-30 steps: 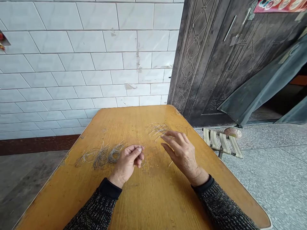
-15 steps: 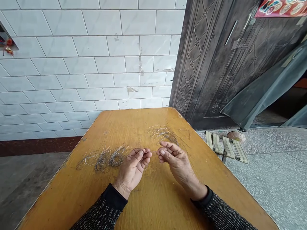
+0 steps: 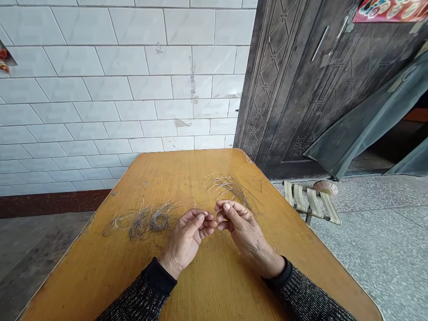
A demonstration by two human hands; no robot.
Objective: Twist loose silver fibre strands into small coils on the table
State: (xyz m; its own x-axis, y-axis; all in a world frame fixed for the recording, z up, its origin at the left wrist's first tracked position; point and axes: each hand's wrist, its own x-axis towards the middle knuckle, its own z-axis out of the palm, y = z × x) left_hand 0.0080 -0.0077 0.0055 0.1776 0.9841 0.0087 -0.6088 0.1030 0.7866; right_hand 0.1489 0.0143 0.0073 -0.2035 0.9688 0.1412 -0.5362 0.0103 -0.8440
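My left hand (image 3: 186, 238) pinches a thin wire between thumb and forefinger, above the middle of the table. Facing it, my right hand (image 3: 247, 234) also pinches the fine wire, its fingertips just short of the left ones. The wire is so thin that its course between the hands is hard to follow. Left of my left hand lie a coiled bundle of wire (image 3: 160, 218) and a looser tangled bundle (image 3: 136, 226). Beyond my right hand a spread bunch of wires (image 3: 229, 183) rests on the wood, partly hidden by that hand.
The yellow wooden table (image 3: 207, 285) reaches to a white tiled wall (image 3: 133, 84). A dark carved door (image 3: 294, 89) and a grey-green curtain (image 3: 364, 120) are at the right. Beside the table stands a stool with striped straps (image 3: 313, 203), a round object (image 3: 326, 187) behind it.
My hands have come closer together, with the right fingertips moving left towards the left ones. The wire that ran straight between them is now barely visible. The view has shifted slightly.
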